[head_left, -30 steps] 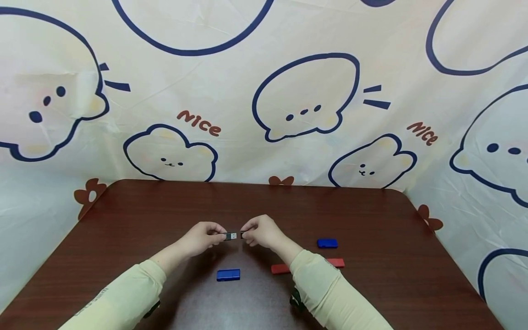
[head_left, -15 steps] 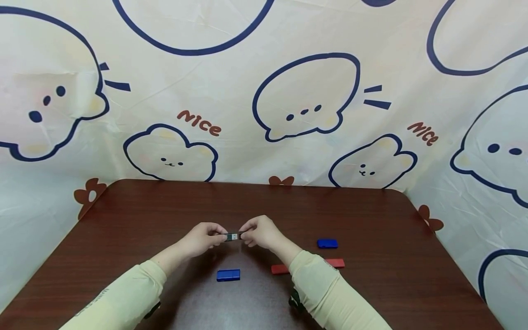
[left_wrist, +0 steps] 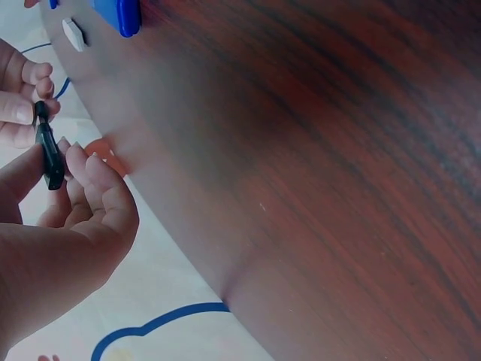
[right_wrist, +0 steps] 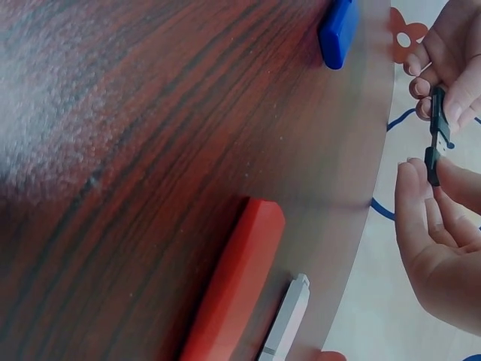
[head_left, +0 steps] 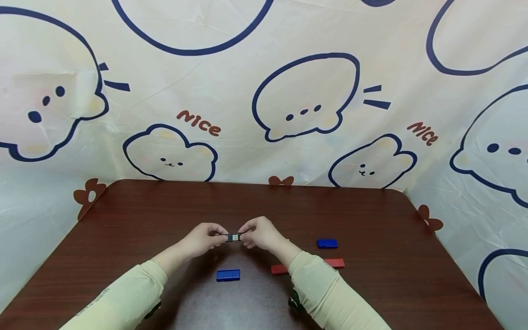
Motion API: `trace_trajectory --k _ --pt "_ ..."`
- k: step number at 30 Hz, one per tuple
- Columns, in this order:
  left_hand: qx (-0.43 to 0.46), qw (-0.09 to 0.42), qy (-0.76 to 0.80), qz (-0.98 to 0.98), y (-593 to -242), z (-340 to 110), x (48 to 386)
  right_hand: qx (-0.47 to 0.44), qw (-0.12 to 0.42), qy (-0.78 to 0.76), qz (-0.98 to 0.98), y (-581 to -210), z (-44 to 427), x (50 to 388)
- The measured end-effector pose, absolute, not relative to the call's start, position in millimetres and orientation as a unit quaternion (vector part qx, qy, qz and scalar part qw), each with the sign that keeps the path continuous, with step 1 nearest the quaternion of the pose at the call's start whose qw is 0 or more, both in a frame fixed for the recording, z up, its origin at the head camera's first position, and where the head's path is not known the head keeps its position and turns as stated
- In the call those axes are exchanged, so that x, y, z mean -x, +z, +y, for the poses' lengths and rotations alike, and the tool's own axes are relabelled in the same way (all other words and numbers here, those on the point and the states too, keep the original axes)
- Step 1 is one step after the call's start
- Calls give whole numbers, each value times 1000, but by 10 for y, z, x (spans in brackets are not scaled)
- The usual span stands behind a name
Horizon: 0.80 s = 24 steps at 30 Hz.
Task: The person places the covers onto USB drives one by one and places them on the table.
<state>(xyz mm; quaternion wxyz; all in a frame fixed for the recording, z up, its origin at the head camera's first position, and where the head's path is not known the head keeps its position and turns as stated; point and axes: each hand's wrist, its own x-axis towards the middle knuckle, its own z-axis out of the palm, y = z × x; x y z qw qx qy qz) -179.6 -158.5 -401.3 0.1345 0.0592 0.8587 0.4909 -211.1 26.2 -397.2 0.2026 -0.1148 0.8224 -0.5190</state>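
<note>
Above the middle of the table, my left hand (head_left: pixel 203 238) pinches the dark body of a USB stick (head_left: pixel 229 238) between thumb and fingers. Its silver plug points right, toward my right hand (head_left: pixel 261 236). That hand pinches a small black cap (right_wrist: pixel 431 165), mostly covered by the fingertips in the head view. Cap and stick lie in line, and the cap is at the tip of the plug; part of the metal still shows between them. In the left wrist view the USB stick (left_wrist: pixel 49 159) appears edge-on, between left thumb and fingers.
A blue USB stick (head_left: pixel 228 275) lies in front of the hands; another blue one (head_left: pixel 327 243) lies to the right. A long red stick (head_left: pixel 335 263) passes beneath the right forearm. Beside it lies a whitish stick (right_wrist: pixel 287 320). A patterned cloth (head_left: pixel 231 91) hangs behind the table.
The right hand has moved slightly left with the cap. The gap between cap and plug has closed, and less of the silver metal shows. The left hand has hardly moved.
</note>
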Motion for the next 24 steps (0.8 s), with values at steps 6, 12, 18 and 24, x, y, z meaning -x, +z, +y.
trace_trajectory --k 6,12,18,24 --pt "-59 133 489 860 -4014 -1591 1788 119 205 -518 822 -3983 255 2109" --pt "-62 135 489 860 -4010 -1582 1784 121 209 -521 819 -3980 239 2098" --pt "-63 140 493 856 -4006 -1570 1777 118 212 -521 818 -3989 230 2097" --pt "-63 141 495 855 -4012 -1569 1777 117 213 -524 817 -3999 234 2098"
